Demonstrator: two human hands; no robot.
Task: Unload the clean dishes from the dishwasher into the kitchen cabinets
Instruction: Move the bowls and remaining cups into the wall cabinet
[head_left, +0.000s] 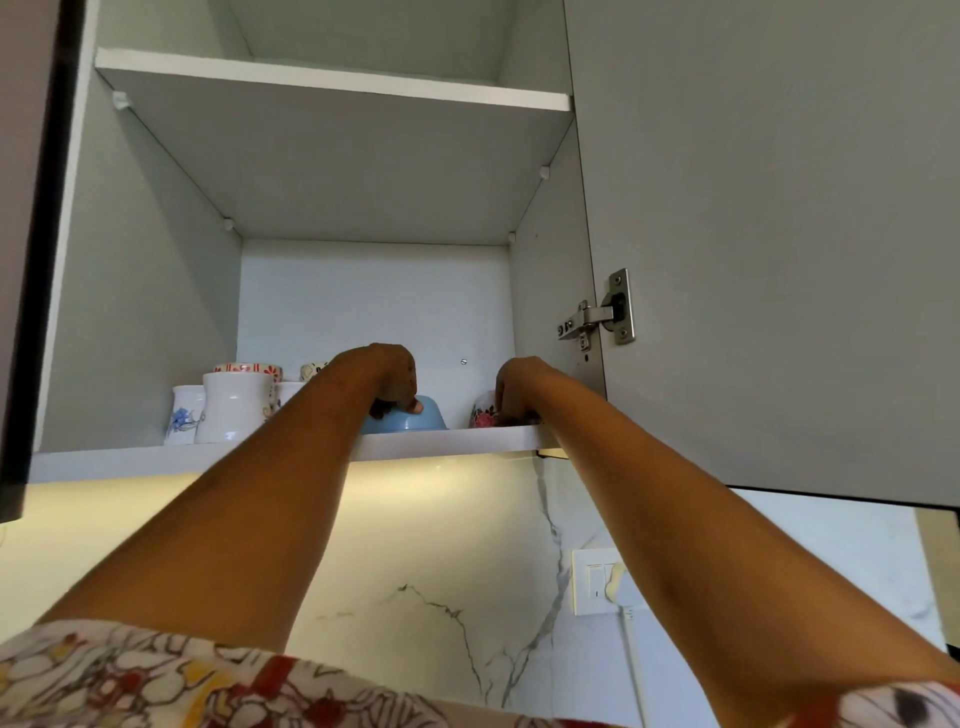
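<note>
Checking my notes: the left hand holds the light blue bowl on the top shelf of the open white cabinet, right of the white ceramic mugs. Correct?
Not quite: the head view shows the left hand holding the light blue bowl on the bottom shelf, right of the white ceramic mugs.

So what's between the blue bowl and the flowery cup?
Nothing. In the head view, only bare shelf and the cabinet's back wall show between the blue bowl and the flowery cup.

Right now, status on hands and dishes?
Left hand grips blue bowl on lower shelf. Right hand holds floral cup beside it. Mugs grouped at shelf's left.
</note>
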